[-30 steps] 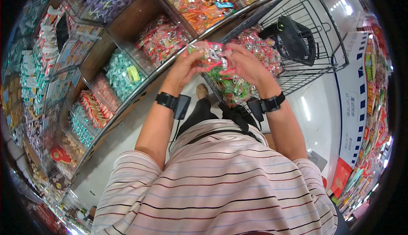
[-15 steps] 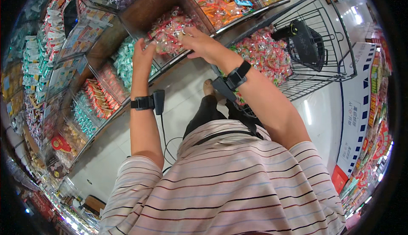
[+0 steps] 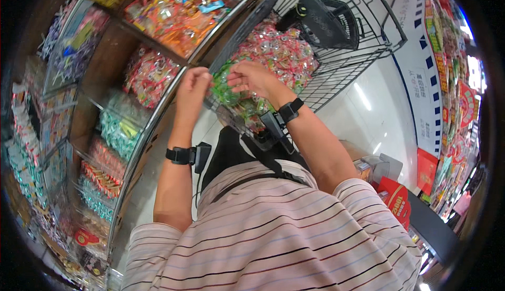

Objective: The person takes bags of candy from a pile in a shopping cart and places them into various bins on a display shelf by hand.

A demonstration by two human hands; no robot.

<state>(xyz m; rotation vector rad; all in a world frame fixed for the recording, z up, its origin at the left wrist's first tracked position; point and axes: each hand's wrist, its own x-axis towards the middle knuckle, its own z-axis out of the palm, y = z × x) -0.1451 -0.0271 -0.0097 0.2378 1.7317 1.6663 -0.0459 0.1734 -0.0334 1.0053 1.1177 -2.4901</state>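
A black wire shopping cart (image 3: 336,83) stands ahead of me, holding a heap of pink-and-red wrapped candies (image 3: 281,54). Green-wrapped candies (image 3: 225,85) lie at its near left corner, between my hands. My left hand (image 3: 193,86) is beside them at the cart's left edge, fingers pinched together. My right hand (image 3: 256,79) hangs over the heap with curled fingers close to the green wrappers. I cannot make out what, if anything, either hand holds. Black devices are strapped to both wrists.
Left of the cart runs a candy display with pink-and-red candies (image 3: 150,75), orange-wrapped candies (image 3: 173,15) and teal-wrapped candies (image 3: 118,125) in compartments. A black plastic seat (image 3: 329,23) sits in the cart. Behind me on the right is a red sign (image 3: 394,202); packed shelves line the far right.
My hands have moved from the pink-and-red candies in the display to the cart's near left corner. Their fingers have closed in. My view has turned toward the cart.
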